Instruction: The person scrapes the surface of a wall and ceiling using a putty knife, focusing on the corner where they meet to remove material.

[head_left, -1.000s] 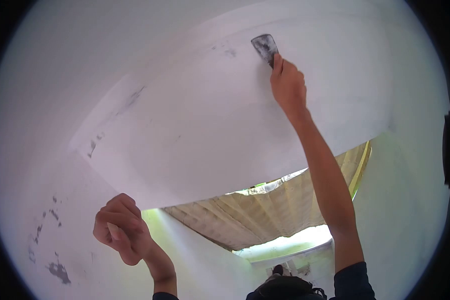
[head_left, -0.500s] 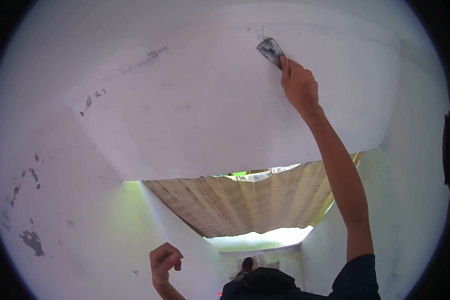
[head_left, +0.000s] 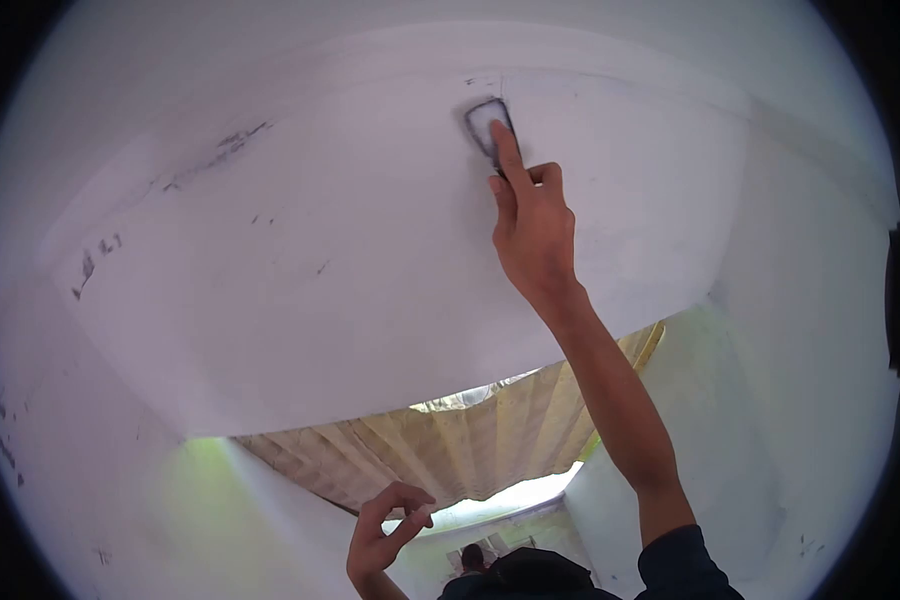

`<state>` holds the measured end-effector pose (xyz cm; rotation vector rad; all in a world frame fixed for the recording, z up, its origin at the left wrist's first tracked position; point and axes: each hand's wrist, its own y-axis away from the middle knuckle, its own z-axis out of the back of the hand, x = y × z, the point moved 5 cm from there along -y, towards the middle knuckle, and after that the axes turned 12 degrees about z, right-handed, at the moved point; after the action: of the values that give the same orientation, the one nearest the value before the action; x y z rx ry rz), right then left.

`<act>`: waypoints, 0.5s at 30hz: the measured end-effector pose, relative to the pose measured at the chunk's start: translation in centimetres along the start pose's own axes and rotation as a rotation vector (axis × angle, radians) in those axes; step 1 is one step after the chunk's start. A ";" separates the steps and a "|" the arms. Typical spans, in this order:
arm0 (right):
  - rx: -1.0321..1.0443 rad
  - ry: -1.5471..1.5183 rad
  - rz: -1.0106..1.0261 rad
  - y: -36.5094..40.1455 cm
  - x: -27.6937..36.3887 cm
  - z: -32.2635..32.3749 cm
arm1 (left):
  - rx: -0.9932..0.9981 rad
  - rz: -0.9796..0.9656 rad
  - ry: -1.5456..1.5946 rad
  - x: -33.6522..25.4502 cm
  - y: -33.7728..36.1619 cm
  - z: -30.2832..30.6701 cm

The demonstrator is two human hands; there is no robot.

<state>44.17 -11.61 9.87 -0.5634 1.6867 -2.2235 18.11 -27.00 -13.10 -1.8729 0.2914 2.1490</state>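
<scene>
My right hand (head_left: 538, 235) reaches up and grips a flat putty scraper (head_left: 484, 116) with a dark rim and a whitish, smeared face. The index finger is stretched along its face, and the thumb is near its lower end. The scraper lies against the white wall surface (head_left: 350, 300), just under some small dark marks near its upper edge. Lower down, my left hand (head_left: 380, 530) is raised with its fingers curled toward the thumb. A pale spot shows at those fingertips, and I cannot tell what it is.
Dark scuffed patches (head_left: 242, 138) run along the upper left of the wall. Below hangs a beige corrugated sheet (head_left: 470, 440) with bright light at its edges. A person's head (head_left: 473, 556) shows at the bottom, beside a dark rounded shape (head_left: 540, 573).
The view has shifted. My right hand has moved down and left in view, its index finger now stretched over the scraper's face. My left hand appears further right, its fingertips closer together.
</scene>
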 end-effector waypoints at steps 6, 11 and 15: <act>-0.060 -0.061 -0.055 -1.1 0.0 -1.6 | -0.236 -0.322 -0.097 -4.5 -3.6 2.2; -0.167 -0.175 -0.219 -1.2 0.6 -1.8 | -0.362 -0.356 -0.145 -4.5 -4.8 5.2; -0.211 -0.179 -0.010 -2.4 2.9 -3.4 | -0.450 -0.388 -0.069 -5.4 -5.6 6.0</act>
<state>40.04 -9.42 11.71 -0.7975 1.8369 -1.9473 15.02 -20.10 -6.75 -1.8653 -0.5711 2.1110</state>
